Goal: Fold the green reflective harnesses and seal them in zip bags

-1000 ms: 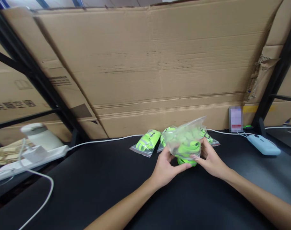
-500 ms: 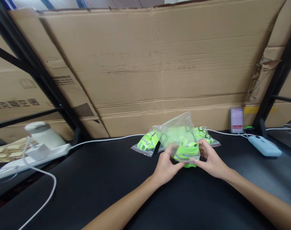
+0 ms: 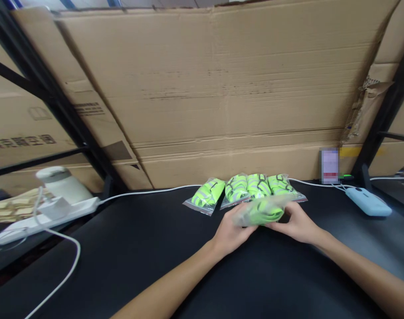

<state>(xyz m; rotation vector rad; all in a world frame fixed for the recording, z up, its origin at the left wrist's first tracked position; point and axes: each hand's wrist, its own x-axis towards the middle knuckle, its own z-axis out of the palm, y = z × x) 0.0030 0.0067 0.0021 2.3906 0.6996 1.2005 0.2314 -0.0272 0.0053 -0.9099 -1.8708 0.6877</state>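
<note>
A clear bag of green strapping [image 3: 264,211] is gripped between the left hand [image 3: 231,230] and right hand [image 3: 300,223]; four similar bags [image 3: 237,188] are ranged just beyond both.

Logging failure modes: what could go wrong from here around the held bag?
The clear bag between the left hand and right hand looks soft, so its green contents might shift.
The hands are close in front of four bagged green bundles; a knock could disturb that row.
The white cable seems to pass behind the row and could get snagged.
</note>
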